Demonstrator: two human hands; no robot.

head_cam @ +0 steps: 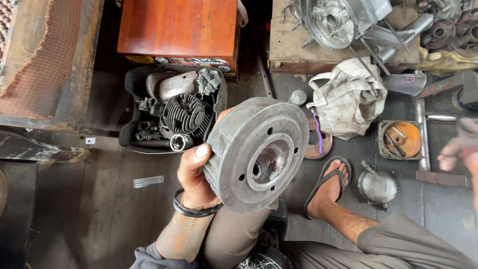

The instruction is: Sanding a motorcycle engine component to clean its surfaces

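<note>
Held nearest the lens, grey brake drum [256, 154] faces upward, tilted, above the knee. Left hand [195, 175] grasps its rim, thumb extended on the finned edge. Right hand [455, 153] appears blurred at the frame edge; its finger state is indeterminate.

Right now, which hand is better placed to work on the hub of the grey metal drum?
Probably the right hand: it is free at the frame's right edge, though blurred. The left hand is occupied, gripping the drum by its rim, thumb on the outer wall.
</note>
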